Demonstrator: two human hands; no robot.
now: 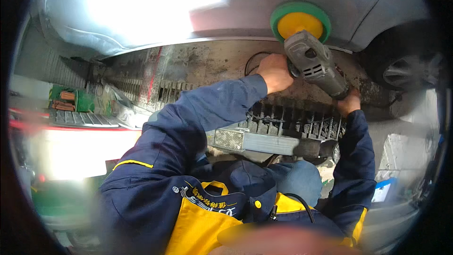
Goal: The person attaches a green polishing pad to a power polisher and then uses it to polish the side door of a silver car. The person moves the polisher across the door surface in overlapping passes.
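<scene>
A dark grey electric polisher (314, 63) spans the space between my hands. Its round pad (300, 21), yellow in the middle with a green rim, lies against the lower part of a silver car body panel (245, 4). My left hand (276, 73) is closed around the handle at the side of the polisher's head. At the rear end of the tool's body, my right hand (349, 103) grips it; most of those fingers are hidden behind the tool. Dark blue sleeves cover both my forearms.
The car's wheel (410, 63) stands to the right of the pad. Below runs a slotted floor grate (297, 120), with a low grey seat or board (269, 142) near my knees. A black cable (252, 61) loops beside my left hand. Green crates (78, 99) stand far left.
</scene>
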